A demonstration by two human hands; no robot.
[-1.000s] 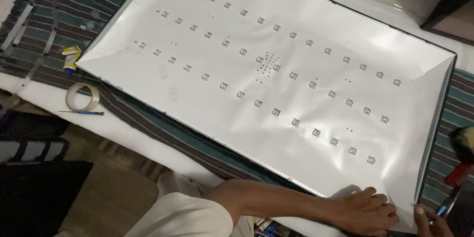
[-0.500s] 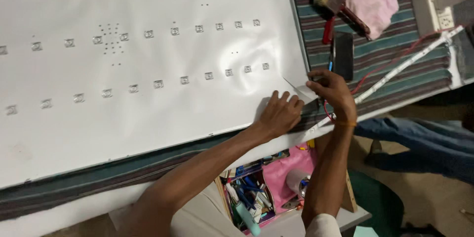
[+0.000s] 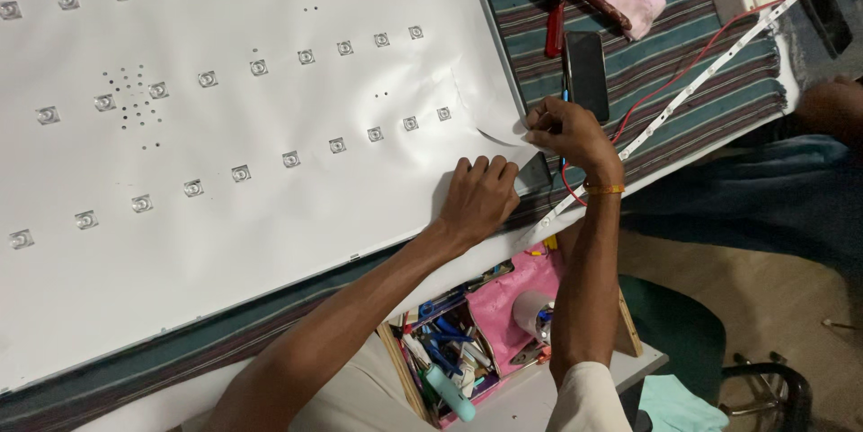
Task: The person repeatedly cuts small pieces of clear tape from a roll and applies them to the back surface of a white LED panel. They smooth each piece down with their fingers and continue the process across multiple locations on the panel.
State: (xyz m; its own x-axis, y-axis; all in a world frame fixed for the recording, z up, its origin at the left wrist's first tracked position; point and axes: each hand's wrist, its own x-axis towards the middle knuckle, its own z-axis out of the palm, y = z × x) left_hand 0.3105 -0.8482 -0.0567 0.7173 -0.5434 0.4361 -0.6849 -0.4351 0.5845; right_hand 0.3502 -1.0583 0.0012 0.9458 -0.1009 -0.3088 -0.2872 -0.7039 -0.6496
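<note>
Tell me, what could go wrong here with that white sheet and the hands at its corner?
The right hand lifts the white sheet's corner while the left hand presses it flat nearby; a hard pull might crease or tear it. The sheet sits over small lenses, so it could snag on one. A red wire and LED strip lie beside the right wrist and might get dragged.
</note>
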